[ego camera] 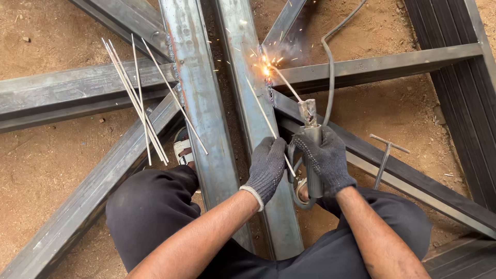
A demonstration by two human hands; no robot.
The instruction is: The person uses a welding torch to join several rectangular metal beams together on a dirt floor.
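**Sparks Fly Where the Rod Meets the Steel**

A person crouches over long steel beams that lie on brown dirt. Both hands wear dark knit gloves.

The right hand [325, 157] grips the welding holder [311, 139]. Its fingers are wrapped tight around the handle. A thin welding rod [287, 85] sticks out of the holder and points far and to the left. The tip of the rod touches the joint [267, 72] where a slanted steel bar [361, 64] meets a long steel beam [253, 119]. A bright glow and small sparks jump from that spot. A grey cable [329, 67] runs from the holder away to the far side.

The left hand [267, 168] rests on the same long beam, just left of the right hand. Its fingers are curled, and a spare rod [263, 113] passes under them. I cannot tell if the fingers pinch it.

A second long beam [199, 98] lies just to the left. A bunch of loose rods [137, 98] leans across the beams on the far left. A small hammer [385, 157] stands against a beam on the right. A sandal [182, 147] peeks out between the beams near the person's knee.
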